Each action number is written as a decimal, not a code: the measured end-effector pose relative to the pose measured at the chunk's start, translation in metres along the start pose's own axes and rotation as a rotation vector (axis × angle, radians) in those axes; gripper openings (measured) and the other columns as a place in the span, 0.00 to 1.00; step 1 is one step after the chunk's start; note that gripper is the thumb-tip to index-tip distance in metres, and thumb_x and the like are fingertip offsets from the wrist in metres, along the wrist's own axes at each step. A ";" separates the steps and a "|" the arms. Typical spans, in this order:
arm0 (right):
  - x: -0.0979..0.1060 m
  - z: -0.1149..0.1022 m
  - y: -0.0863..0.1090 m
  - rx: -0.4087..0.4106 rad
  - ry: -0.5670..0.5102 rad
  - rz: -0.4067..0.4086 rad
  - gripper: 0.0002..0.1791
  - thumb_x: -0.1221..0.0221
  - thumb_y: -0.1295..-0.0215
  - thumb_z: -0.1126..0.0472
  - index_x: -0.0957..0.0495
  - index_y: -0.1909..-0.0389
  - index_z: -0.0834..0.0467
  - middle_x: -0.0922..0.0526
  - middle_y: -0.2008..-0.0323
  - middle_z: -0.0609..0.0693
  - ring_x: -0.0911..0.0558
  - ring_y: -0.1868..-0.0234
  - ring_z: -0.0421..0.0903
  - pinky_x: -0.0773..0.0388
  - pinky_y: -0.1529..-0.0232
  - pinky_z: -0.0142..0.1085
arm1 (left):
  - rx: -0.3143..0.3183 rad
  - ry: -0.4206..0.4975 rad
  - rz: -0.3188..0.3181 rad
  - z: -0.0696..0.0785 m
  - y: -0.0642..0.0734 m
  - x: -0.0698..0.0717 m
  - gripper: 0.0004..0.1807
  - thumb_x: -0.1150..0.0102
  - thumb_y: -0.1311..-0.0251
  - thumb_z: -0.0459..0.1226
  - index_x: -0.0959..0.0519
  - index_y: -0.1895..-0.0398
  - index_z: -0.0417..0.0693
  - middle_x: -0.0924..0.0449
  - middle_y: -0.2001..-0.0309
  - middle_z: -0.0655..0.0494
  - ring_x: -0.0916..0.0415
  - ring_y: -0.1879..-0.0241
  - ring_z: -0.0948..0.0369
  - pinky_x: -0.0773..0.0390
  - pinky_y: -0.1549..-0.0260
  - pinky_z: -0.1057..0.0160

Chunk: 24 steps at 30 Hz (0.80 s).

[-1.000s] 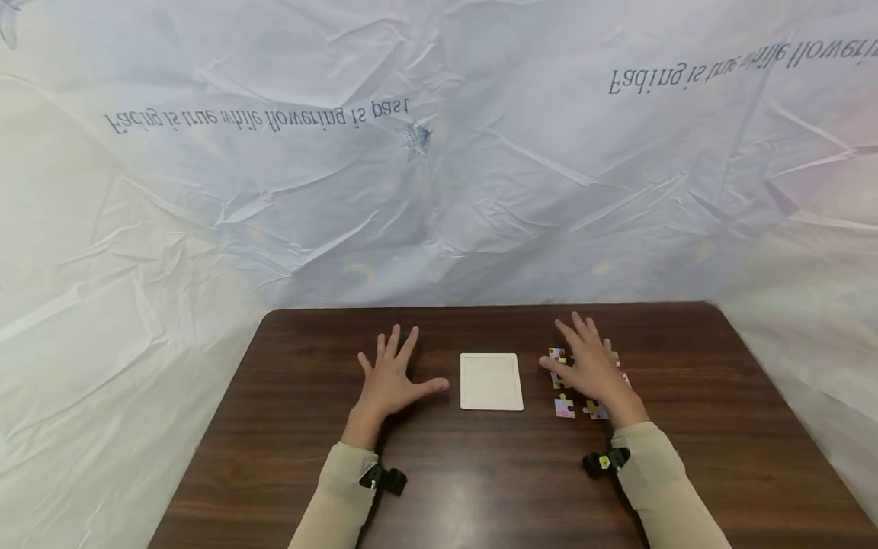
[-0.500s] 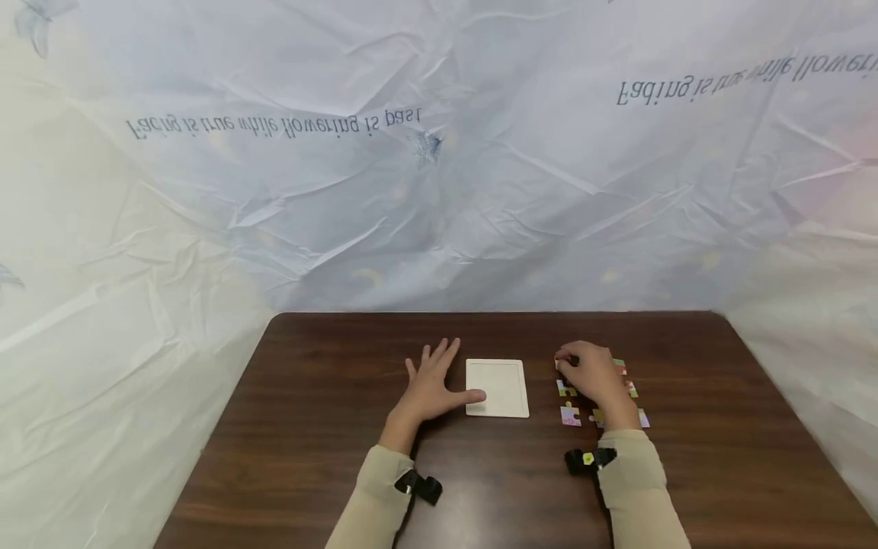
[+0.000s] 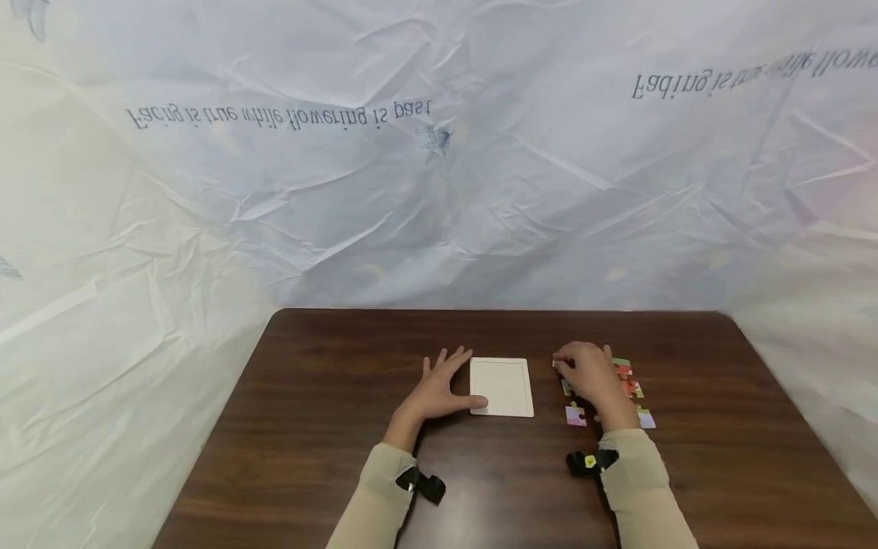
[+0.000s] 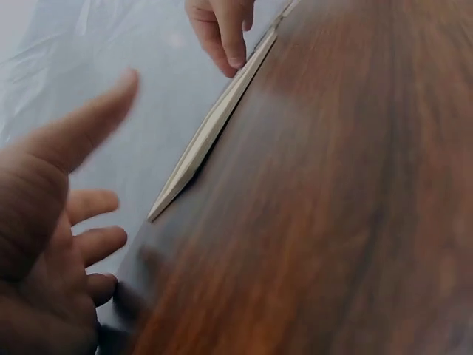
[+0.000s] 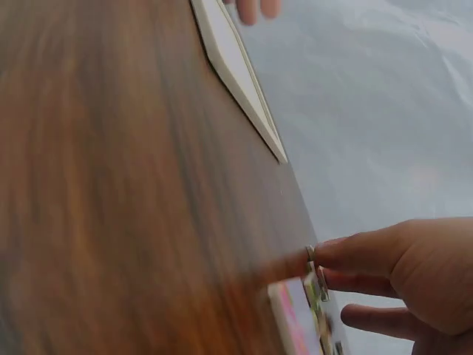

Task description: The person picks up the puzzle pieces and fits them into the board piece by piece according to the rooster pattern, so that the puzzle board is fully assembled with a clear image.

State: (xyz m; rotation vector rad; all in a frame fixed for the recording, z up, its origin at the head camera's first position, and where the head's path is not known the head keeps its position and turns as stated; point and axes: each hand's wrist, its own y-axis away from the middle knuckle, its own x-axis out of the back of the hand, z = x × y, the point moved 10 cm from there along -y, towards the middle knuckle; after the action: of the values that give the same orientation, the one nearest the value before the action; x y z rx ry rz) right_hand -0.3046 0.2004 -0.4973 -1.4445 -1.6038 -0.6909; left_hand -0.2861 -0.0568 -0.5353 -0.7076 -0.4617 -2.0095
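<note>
A flat white puzzle frame (image 3: 502, 389) lies in the middle of the table in the head view. Along its left side my left hand (image 3: 435, 393) is spread, the thumb over the near left corner and the other fingers by the far left corner. To the right of the frame, my right hand (image 3: 595, 379) bends over several colourful jigsaw pieces and partly hides them. Its thumb and fingertips pinch one jigsaw piece (image 5: 310, 256) at the far left of the group. A pink-and-white piece (image 3: 575, 416) lies just below that hand.
The dark wooden table (image 3: 507, 488) ends at the back against a wrinkled pale sheet (image 3: 329, 198) with printed lettering. Other pieces, one red and green (image 3: 622, 367), lie right of the right hand. Black straps with small devices sit on both wrists.
My left hand has moved right to the frame's edge. The right hand, earlier spread over the pieces, has drawn its fingers together and taken hold of a jigsaw piece.
</note>
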 end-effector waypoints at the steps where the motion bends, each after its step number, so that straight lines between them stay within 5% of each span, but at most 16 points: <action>1: -0.001 -0.001 0.000 0.010 0.004 -0.008 0.10 0.33 0.29 0.65 0.10 0.51 0.64 0.13 0.47 0.65 0.20 0.41 0.70 0.56 0.32 0.82 | 0.001 0.005 -0.016 -0.001 0.000 -0.002 0.57 0.24 0.41 0.56 0.45 0.14 0.50 0.53 0.15 0.48 0.68 0.16 0.42 0.75 0.23 0.34; 9: -0.007 -0.008 -0.004 0.068 -0.034 -0.064 0.12 0.32 0.33 0.69 0.12 0.51 0.67 0.14 0.48 0.66 0.19 0.42 0.70 0.55 0.30 0.80 | 0.024 -0.026 -0.067 -0.005 0.002 -0.005 0.61 0.19 0.45 0.52 0.46 0.14 0.51 0.56 0.14 0.51 0.75 0.16 0.45 0.77 0.22 0.37; 24: -0.012 -0.014 -0.011 0.062 0.029 -0.061 0.13 0.36 0.31 0.73 0.14 0.47 0.68 0.15 0.47 0.67 0.20 0.41 0.70 0.51 0.28 0.76 | 0.020 -0.118 -0.046 -0.008 -0.006 -0.007 0.60 0.18 0.48 0.54 0.41 0.15 0.53 0.56 0.14 0.50 0.72 0.15 0.45 0.76 0.22 0.37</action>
State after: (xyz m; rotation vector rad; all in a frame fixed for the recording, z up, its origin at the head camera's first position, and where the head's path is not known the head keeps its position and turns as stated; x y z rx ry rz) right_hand -0.3124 0.1804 -0.4993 -1.3401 -1.6387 -0.6875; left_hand -0.2908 -0.0543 -0.5463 -0.8126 -0.5708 -2.0104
